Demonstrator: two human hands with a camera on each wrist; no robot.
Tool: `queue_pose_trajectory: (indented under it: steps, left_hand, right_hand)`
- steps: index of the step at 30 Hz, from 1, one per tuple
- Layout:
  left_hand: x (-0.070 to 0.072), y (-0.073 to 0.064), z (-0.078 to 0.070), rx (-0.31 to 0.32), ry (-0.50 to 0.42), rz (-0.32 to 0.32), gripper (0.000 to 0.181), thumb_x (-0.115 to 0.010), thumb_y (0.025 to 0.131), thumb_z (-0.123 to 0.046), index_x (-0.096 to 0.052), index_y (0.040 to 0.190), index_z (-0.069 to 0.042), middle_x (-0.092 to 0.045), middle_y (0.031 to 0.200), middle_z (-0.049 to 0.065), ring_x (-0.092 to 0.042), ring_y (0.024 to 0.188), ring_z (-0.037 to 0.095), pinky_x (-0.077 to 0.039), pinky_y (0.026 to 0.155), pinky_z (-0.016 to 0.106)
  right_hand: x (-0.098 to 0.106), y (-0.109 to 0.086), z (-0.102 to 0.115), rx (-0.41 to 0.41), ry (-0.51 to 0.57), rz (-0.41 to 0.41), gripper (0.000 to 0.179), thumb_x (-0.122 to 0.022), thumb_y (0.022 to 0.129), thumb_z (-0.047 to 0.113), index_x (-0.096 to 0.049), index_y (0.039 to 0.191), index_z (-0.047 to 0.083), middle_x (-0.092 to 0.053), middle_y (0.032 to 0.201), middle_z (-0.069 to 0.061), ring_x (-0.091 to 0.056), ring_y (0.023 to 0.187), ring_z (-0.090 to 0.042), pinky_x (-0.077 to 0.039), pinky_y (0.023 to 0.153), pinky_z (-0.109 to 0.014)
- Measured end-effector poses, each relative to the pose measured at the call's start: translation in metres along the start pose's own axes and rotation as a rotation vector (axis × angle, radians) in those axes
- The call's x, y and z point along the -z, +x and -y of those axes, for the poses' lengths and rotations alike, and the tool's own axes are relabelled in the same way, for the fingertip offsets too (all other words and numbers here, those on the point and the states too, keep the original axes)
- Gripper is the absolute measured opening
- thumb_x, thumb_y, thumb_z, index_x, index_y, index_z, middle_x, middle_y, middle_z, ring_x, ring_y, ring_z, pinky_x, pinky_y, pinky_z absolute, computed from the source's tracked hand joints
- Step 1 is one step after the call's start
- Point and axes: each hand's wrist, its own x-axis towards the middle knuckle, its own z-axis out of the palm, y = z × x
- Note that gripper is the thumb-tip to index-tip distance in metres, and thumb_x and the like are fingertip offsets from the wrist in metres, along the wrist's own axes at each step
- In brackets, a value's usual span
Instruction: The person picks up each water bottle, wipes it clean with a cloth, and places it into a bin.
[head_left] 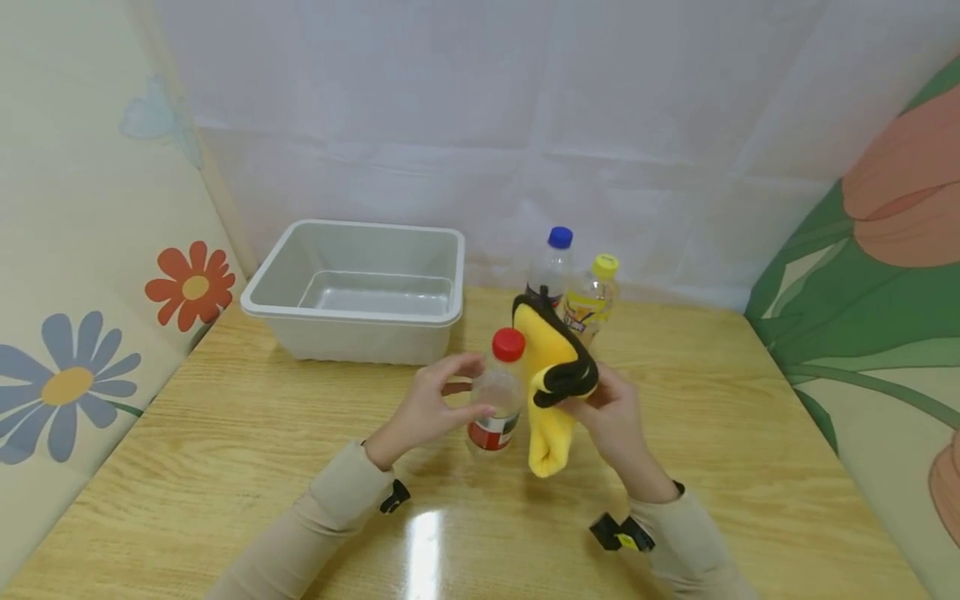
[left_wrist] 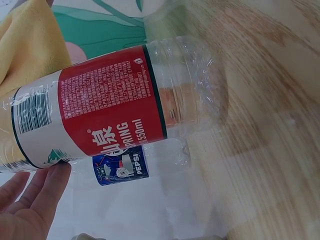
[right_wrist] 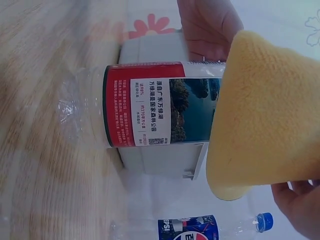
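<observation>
A clear plastic bottle (head_left: 497, 392) with a red cap and a red-and-white label is near the table's middle. My left hand (head_left: 435, 402) holds it from the left, thumb in front and fingers behind. In the left wrist view its fingertips meet the label of the bottle (left_wrist: 110, 102). My right hand (head_left: 611, 417) grips a folded yellow cloth (head_left: 551, 358) with black edging, right beside the bottle. The right wrist view has the cloth (right_wrist: 270, 115) covering the bottle's upper part. Whether the bottle's base touches the table cannot be told.
Behind the cloth stand a blue-capped Pepsi bottle (head_left: 551, 267) and a yellow-capped bottle (head_left: 590, 304), both partly hidden. A grey-white plastic bin (head_left: 360, 337) sits at the back left of the wooden table (head_left: 247, 442). White sheeting (head_left: 495, 125) hangs behind.
</observation>
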Motion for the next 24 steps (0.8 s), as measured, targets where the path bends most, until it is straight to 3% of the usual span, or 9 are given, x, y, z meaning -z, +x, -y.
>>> queue_pose_trajectory:
  steps: [11, 24]
  left_hand:
    - [0.0001, 0.0007, -0.0015, 0.009, 0.016, 0.017, 0.062, -0.078, 0.070, -0.009, -0.049, 0.123, 0.004, -0.057, 0.112, 0.017, -0.056, 0.101, 0.027, -0.052, 0.081, 0.024]
    - [0.0024, 0.0016, -0.0054, 0.012, 0.025, 0.032, 0.061, -0.078, 0.071, -0.010, -0.050, 0.123, 0.004, -0.057, 0.113, 0.018, -0.056, 0.100, 0.029, -0.052, 0.080, 0.024]
  right_hand:
    - [0.0004, 0.0000, -0.0047, -0.029, -0.063, 0.034, 0.055, -0.059, 0.067, -0.023, -0.067, 0.098, 0.021, -0.066, 0.092, 0.007, -0.060, 0.080, -0.007, -0.053, 0.066, -0.020]
    - [0.0021, 0.0002, -0.0057, -0.125, -0.107, 0.127, 0.055, -0.060, 0.072, -0.017, -0.063, 0.108, 0.025, -0.063, 0.103, 0.008, -0.059, 0.090, -0.009, -0.052, 0.075, -0.023]
